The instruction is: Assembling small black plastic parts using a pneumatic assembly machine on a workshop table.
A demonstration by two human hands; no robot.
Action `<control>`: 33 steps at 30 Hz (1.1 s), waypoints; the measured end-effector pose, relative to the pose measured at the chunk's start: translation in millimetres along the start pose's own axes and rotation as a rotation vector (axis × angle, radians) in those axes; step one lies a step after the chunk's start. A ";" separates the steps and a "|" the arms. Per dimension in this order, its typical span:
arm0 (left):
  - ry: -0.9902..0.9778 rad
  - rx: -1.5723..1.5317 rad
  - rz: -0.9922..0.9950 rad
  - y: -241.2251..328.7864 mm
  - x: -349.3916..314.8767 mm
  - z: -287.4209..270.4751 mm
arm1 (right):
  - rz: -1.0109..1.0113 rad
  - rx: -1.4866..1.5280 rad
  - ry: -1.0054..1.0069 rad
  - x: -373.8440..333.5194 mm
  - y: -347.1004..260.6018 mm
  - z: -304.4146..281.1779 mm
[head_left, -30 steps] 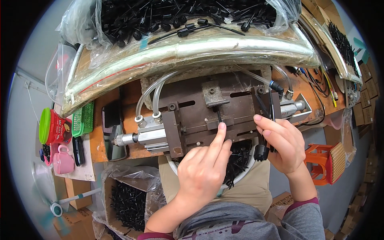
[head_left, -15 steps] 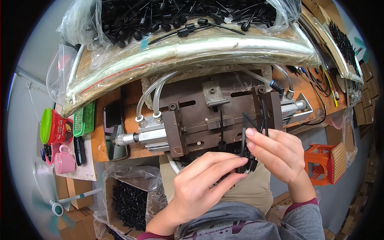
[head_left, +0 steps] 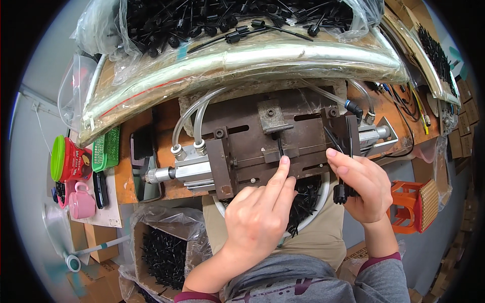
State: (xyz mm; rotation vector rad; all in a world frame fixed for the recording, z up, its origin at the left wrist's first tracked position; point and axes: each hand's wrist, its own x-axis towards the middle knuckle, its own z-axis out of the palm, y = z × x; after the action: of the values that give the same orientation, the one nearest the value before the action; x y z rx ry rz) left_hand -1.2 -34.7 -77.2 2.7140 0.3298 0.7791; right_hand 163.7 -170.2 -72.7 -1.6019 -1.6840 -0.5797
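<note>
Black tie (head_left: 279,146) under left hand (head_left: 260,219) fingertip, seemingly.

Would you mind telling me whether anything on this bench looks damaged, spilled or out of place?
Nothing stands out. The left hand presses a finger on the metal jig, the right hand holds black parts, and other parts sit in their bags.

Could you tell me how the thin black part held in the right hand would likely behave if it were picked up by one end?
The thin black part in the right hand has a chunky head and a long slim tail, so it would probably flex rather than stay rigid. It looks like light plastic. Similar pieces lie tangled in the white bowl, so they likely snag on one another.
</note>
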 end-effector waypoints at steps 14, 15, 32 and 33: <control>0.101 -0.648 -0.076 8.6 -3.2 -17.6 | -0.079 0.054 -0.031 6.8 -14.1 5.7; 0.106 -0.613 -0.094 8.7 -2.7 -22.0 | -0.065 0.041 -0.039 8.8 -12.8 4.4; 0.000 -0.062 -0.022 -2.4 0.0 -0.5 | 0.117 0.084 0.028 1.4 -12.0 -5.5; -0.001 -0.098 -0.039 -1.9 0.5 -1.4 | 0.117 0.054 0.008 2.0 -13.7 -6.1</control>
State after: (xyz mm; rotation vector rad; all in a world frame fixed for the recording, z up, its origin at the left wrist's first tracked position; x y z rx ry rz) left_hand -1.8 -32.5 -76.4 2.6089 0.3342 0.7629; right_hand 151.5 -175.2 -65.2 -1.6450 -1.5751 -0.4771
